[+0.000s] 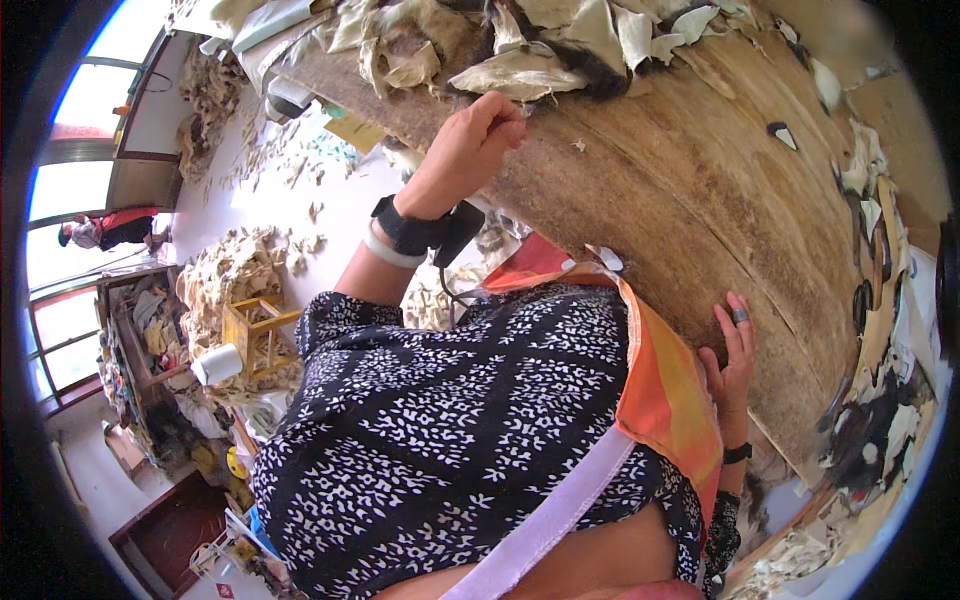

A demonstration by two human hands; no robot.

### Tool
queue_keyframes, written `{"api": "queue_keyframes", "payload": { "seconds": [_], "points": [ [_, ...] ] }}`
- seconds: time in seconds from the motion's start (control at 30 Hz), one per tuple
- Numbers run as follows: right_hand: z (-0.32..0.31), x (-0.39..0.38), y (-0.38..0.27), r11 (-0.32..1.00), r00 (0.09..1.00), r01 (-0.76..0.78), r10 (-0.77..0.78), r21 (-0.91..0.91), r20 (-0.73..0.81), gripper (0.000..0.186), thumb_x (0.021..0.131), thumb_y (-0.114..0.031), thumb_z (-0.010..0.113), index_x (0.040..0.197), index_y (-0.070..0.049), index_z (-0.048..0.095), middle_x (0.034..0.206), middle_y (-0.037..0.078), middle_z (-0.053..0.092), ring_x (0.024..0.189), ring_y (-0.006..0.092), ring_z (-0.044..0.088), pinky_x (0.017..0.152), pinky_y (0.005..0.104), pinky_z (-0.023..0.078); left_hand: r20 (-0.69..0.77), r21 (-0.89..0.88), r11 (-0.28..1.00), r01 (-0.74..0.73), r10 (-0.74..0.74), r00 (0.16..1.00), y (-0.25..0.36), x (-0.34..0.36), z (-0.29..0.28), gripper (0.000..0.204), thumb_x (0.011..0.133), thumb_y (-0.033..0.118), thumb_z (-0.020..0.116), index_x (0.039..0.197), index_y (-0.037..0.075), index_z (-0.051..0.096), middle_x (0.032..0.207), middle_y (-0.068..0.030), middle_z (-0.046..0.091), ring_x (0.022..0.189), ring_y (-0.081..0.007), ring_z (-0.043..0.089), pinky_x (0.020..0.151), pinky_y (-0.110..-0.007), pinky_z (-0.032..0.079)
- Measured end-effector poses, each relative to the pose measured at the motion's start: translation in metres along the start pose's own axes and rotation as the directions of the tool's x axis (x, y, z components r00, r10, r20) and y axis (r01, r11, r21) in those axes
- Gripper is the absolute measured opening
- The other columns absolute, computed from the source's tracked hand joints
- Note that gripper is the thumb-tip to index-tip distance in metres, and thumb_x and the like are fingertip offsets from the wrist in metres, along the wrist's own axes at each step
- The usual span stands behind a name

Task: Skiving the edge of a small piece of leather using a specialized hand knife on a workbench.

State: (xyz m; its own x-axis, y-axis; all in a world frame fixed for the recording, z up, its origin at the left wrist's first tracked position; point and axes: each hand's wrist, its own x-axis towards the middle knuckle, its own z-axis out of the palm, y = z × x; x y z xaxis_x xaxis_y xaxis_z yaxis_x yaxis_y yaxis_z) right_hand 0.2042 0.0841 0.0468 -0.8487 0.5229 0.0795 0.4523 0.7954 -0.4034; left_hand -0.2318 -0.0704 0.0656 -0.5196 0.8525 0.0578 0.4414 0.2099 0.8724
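Note:
My left hand [470, 150] is raised over the worn wooden board [640, 170], its fingers curled in a pinch just below a pile of pale and dark fur-hide scraps [515, 75]; I cannot make out what, if anything, is in them. My right hand [732, 360] rests open on the board at the right, a ring on one finger. An orange-red apron [670, 400] lies between my body and the board. A small black-and-white piece [783, 135] lies on the board.
More hide scraps [885, 430] and scissor handles [862, 308] line the right edge. At left are a yellow wooden stool [255, 335], heaps of pale scraps [215, 275], cluttered shelving [140, 330] and a person [110, 230] by the windows, apart from me.

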Motion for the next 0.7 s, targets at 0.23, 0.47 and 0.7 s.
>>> {"api": "queue_keyframes", "payload": {
  "seconds": [0.23,0.47,0.7],
  "points": [
    [0.002,0.004,0.000,1.000,1.000,0.011,-0.011,0.002,-0.011,0.061,0.093,-0.054,0.052,0.131,-0.006,0.056,0.143,0.016,0.048,0.136,0.0378,0.039,0.113,0.0493,0.028,-0.118,-0.286,0.944,-0.163,0.134,0.984,0.001,0.015,-0.027,0.009,0.100,0.007,0.051,0.100,0.000,0.055,0.095,-0.0048,0.064,0.093,-0.0145,0.065,0.087,-0.028,0.051],
    [0.002,0.004,-0.001,1.000,1.000,0.014,-0.014,-0.003,-0.012,0.063,0.093,-0.056,0.051,0.130,-0.005,0.057,0.142,0.016,0.049,0.135,0.0377,0.040,0.112,0.0494,0.028,-0.307,-0.302,0.903,-0.306,0.212,0.928,0.033,0.037,-0.055,0.013,0.098,0.013,0.057,0.101,-0.001,0.056,0.088,-0.0051,0.066,0.086,-0.0101,0.063,0.075,-0.023,0.049],
    [0.005,0.002,-0.002,1.000,1.000,0.002,-0.002,-0.008,-0.015,0.063,0.093,-0.055,0.052,0.130,-0.004,0.057,0.142,0.017,0.048,0.135,0.0375,0.040,0.112,0.0493,0.029,-0.280,-0.058,0.895,-0.443,0.412,0.867,0.020,0.069,-0.065,0.014,0.098,0.014,0.056,0.104,0.001,0.058,0.094,-0.0005,0.061,0.085,-0.0086,0.053,0.082,-0.025,0.045]
  ]
}}
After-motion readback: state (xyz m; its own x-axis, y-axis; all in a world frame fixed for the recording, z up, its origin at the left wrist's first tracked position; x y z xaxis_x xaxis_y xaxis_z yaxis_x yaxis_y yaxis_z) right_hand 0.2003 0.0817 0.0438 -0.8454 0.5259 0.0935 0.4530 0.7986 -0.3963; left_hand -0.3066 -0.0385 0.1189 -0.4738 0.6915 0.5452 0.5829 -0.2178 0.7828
